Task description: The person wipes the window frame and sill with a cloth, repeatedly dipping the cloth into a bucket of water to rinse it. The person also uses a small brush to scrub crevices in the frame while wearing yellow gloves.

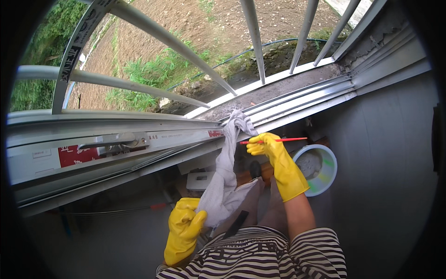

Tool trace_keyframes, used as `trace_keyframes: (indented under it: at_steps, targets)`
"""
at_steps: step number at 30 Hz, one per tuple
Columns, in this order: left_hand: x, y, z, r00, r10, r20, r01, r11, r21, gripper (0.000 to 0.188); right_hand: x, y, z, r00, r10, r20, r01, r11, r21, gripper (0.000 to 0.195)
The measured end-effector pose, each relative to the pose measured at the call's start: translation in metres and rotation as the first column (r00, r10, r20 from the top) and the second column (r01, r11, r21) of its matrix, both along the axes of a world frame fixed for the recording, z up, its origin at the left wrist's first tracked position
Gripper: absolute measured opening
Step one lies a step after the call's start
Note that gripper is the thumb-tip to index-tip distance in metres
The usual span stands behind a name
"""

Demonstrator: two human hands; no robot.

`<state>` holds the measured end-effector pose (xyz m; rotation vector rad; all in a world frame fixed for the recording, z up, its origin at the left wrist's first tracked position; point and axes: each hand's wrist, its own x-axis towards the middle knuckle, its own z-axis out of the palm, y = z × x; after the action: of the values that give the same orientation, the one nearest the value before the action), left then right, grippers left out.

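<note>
A damp-looking greyish-white cloth [226, 165] hangs twisted from the window sill down towards my lap. My left hand [184, 225], in a yellow rubber glove, grips its lower end. The upper end lies bunched on the aluminium sliding-window track [296, 99]. In a matching yellow glove, my right hand [268, 148] holds a thin red pointed stick [292, 139] crosswise, just right of the cloth and below the track. The stick's tapered end points right, and my fingers cover part of its shaft.
Metal security bars [256, 42] stand outside the window, with soil and plants beyond. On the left, a sash carries a metal latch handle [115, 140] and printed film. A pale plastic bucket [332, 157] holding greyish contents is low at right. A white slotted stool [199, 181] sits below the sill.
</note>
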<state>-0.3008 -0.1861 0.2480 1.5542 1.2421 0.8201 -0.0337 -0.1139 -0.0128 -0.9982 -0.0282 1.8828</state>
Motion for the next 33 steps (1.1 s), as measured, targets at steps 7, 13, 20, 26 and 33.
trace_keyframes:
  at_steps: [7,13,20,26,33]
  targets:
    - [-0.018,0.013,0.009,0.873,-0.397,-0.284,0.393,0.917,-0.072,0.024,-0.027,-0.011,0.006,0.56,-0.324,-0.763,0.34,0.929,-0.145,0.034]
    - [-0.033,0.0,-0.022,0.921,-0.088,-0.379,-0.029,0.956,-0.294,0.022,0.021,-0.03,0.008,0.76,-0.514,-0.397,0.56,0.828,0.001,0.026]
    - [0.036,0.044,-0.041,0.932,-0.17,-0.319,0.108,0.973,-0.203,0.018,0.129,-0.05,0.027,0.841,-0.502,0.201,0.448,0.855,0.26,0.035]
    - [0.125,0.105,-0.051,0.954,-0.233,-0.187,0.238,0.971,0.005,0.024,0.232,-0.036,0.041,0.6,-0.727,-0.334,0.793,0.488,0.364,0.042]
    - [0.19,0.151,-0.142,0.812,-0.202,-0.547,0.358,0.913,0.194,0.023,0.258,-0.062,0.039,0.471,-0.624,0.624,0.695,0.698,0.174,0.04]
